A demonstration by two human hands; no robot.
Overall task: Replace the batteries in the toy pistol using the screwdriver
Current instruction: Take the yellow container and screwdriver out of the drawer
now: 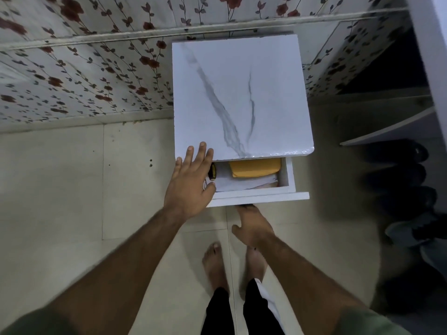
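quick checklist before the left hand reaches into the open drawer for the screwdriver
1. Drawer pulled out enough to reach in: ok, partly open.
2. Left hand free: ok, fingers spread, holding nothing.
3. Right hand on the drawer front: cannot tell, fingertips hidden under its edge.
4. Screwdriver located: cannot tell, only a black and yellow object shows beside the left hand.
5. Way in clear: not ok, a yellow pouch and white papers fill the drawer.
6. Toy pistol in view: not ok.

- My left grip (191, 180) reaches forward on a straight arm, palm down, fingers straight and spread.
- My right grip (251, 226) reaches lower, thumb out to the side, fingertips hidden, so I cannot tell its hold.
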